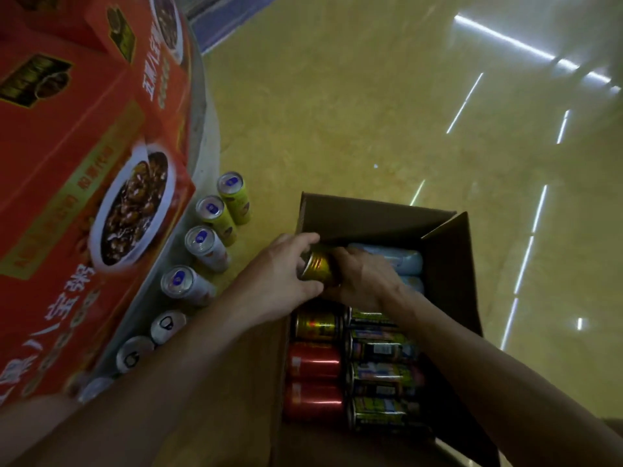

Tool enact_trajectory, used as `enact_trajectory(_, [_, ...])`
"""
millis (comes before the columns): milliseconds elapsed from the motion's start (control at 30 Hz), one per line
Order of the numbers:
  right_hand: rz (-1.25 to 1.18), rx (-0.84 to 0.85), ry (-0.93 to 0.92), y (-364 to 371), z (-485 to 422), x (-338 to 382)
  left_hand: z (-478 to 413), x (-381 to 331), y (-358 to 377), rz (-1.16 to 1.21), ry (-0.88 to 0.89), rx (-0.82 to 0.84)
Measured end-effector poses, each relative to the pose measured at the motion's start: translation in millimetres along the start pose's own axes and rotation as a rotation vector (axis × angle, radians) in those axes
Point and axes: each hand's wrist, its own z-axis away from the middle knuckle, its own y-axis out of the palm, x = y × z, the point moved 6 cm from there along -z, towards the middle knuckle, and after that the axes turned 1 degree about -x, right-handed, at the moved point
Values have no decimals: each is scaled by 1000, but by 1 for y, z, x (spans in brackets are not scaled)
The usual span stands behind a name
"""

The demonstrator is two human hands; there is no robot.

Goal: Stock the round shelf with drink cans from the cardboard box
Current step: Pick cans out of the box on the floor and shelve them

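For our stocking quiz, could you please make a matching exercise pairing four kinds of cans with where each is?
Things: 1 red cans; 2 green-labelled cans; 3 pale blue cans; 4 yellow cans.
Places: A far end of the cardboard box; B upright beside the red cartons; C near right of that box; D near left of that box.
Pairs: 1-D, 2-C, 3-A, 4-B.

This looks like a shop, most likely a supermarket aisle. Red retail cartons [84, 146], printed with a bowl of porridge and large Chinese lettering, are stacked on a round shelf [202, 129]. A curved row of upright drink cans [205, 244] follows its edge, though the blur hides exactly what they stand on. An open cardboard box [448, 264] is packed with assorted cans. The glossy yellowish floor [337, 96] mirrors long ceiling strip lights [505, 38].
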Motion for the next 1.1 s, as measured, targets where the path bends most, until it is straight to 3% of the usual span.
enact_trajectory(267, [-289, -240, 83, -72, 72, 6, -6, -14, 8, 104, -4, -22])
enact_trajectory(467, [-460, -417, 122, -83, 88, 19, -7, -24, 18, 520, -17, -111])
enact_trajectory(767, [-569, -376, 71, -92, 89, 29, -9, -22, 8, 926, -152, -220])
enact_trajectory(900, [-625, -410, 39, -86, 86, 42, -4, -32, 14, 955, -129, -201])
enact_trajectory(1100, [-822, -379, 146, -86, 83, 32, -7, -30, 11, 958, -82, -108])
